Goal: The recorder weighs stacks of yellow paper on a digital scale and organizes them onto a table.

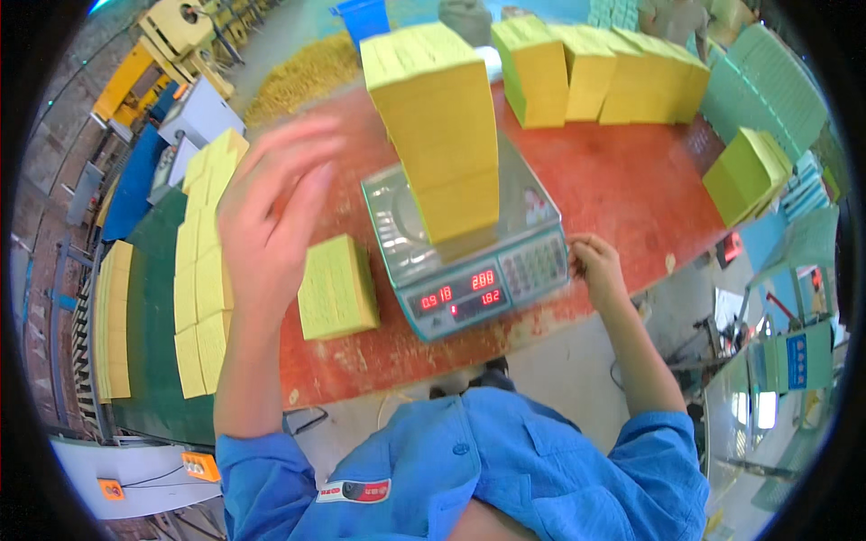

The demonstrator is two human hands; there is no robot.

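A digital scale (487, 293) with red lit digits and a keypad stands on the red table. On its metal pan rises a tall stack of yellow paper bundles (451, 158), standing by itself. My left hand (271, 198), blurred by motion, is raised left of the stack, fingers apart and holding nothing. Below it a short yellow paper bundle (336, 288) lies on the table, left of the scale. My right hand (595, 266) is at the scale's right side with its fingers curled; whether they grip anything is hidden.
At the far edge of the red table (622, 198) stands a row of yellow stacks (600, 77), with another yellow stack (747, 176) at the right corner. More yellow bundles (206, 270) line the green surface (158, 311) on the left. Beyond are a blue bin (361, 20) and yellow scraps.
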